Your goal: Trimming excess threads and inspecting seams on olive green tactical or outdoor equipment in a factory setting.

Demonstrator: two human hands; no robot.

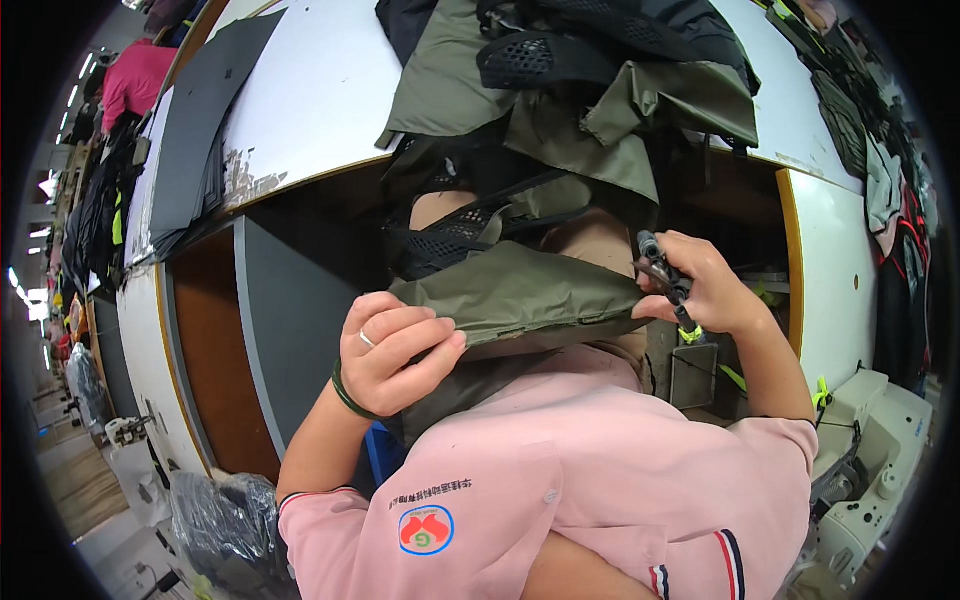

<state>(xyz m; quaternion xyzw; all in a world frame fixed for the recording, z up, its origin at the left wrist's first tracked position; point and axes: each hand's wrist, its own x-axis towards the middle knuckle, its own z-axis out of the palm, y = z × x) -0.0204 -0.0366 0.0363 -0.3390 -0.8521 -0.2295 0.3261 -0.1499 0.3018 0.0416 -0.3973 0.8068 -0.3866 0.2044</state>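
A piece of olive-green fabric (pixel 530 290) stretches across my lap between both hands, its cut edge toward me. At its left end my left hand (pixel 395 350) pinches the fabric with closed fingers; a ring and a dark wrist band show. My right hand (pixel 705 280) is closed around a dark metal hand tool (pixel 662 268) that resembles scissors, though its exact kind is partly hidden by the fingers. The right thumb tip also touches the right end of the fabric. Beyond the stretched piece, black mesh (pixel 450 235) and more olive cloth hang down from the table.
More olive and black pieces (pixel 450 80) heap on the white table (pixel 310 90), whose near edge is chipped. Dark grey sheets (pixel 215 110) lie at its left. Open compartments (pixel 300 300) sit underneath. A pale sewing machine (pixel 880 450) stands at right, plastic-wrapped goods (pixel 225 520) at lower left.
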